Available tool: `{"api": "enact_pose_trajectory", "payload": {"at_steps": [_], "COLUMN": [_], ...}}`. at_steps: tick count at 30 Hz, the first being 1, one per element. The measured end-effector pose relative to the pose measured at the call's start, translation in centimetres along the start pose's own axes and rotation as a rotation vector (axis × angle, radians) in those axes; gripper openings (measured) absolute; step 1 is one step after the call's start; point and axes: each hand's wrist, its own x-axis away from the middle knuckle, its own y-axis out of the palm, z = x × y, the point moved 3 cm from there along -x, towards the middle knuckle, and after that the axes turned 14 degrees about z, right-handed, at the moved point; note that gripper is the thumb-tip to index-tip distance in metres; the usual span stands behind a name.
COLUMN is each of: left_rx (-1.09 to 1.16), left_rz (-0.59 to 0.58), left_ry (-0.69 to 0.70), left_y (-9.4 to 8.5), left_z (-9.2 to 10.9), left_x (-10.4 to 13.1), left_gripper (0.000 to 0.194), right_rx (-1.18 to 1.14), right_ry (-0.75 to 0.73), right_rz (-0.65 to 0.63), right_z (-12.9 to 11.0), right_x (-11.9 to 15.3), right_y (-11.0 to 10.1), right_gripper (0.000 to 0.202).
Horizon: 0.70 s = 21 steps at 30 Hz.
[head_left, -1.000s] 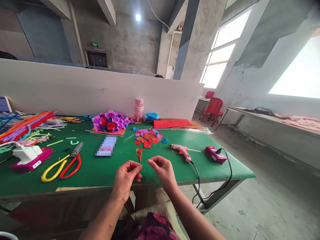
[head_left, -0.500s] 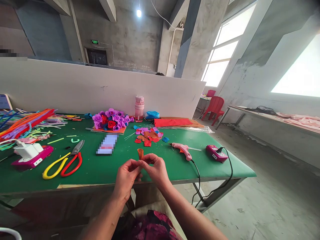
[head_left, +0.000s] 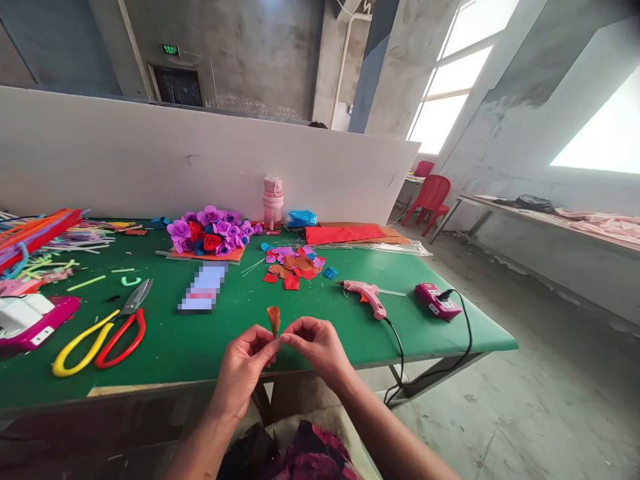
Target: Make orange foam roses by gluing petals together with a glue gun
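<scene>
A small rolled orange paper flower [head_left: 273, 319] stands upright above my fingers at the table's front edge. My left hand [head_left: 244, 363] is closed, pinching the flower's narrow base between thumb and fingers. From the other side, the closed fingertips of my right hand [head_left: 320, 350] pinch the same base and touch my left thumb. Whatever lies under the fingertips is hidden. Beyond the hands is a heap of red, purple, brown and blue paper petals [head_left: 295, 265]. A pink hot glue gun [head_left: 367, 295] rests to the right.
Scissors [head_left: 113, 327] with yellow and red handles lie left, near a magenta power strip [head_left: 50, 327] and pipe cleaners [head_left: 40, 237]. Finished flowers [head_left: 215, 233], a blurred phone [head_left: 203, 288] and a pink bottle [head_left: 273, 207] stand farther back. Another power block [head_left: 437, 301] feeds a black cord at right.
My fingers have shifted lower on the flower, so more of its cone shows. My right fingertips have drawn slightly away from it. The view has tilted down and turned slightly right.
</scene>
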Motion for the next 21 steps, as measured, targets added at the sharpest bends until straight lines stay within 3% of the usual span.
{"api": "enact_pose_trajectory", "payload": {"at_steps": [5, 12, 16, 21], "left_rx": [0.032, 0.098, 0.061, 0.024], "left_rz": [0.086, 0.081, 0.064, 0.068], "left_ry": [0.061, 0.011, -0.023, -0.049], "left_y": [-0.3, -0.5, -0.8, -1.2], "left_z": [2.8, 6.3, 6.1, 5.4], "left_x": [-3.5, -7.4, -7.9, -8.3], "left_gripper": [0.024, 0.030, 0.027, 0.025], "right_rx": [0.274, 0.713, 0.937, 1.023], "right_ry": [-0.135, -0.298, -0.311, -0.307], "right_rz": [0.074, 0.196, 0.153, 0.033], "right_z": [-1.5, -4.0, -3.4, -1.5], "right_x": [-3.4, -14.8, -20.2, -23.8], "right_y": [-3.3, -6.9, -5.8, -2.1], "right_gripper": [0.015, 0.009, 0.009, 0.018]}}
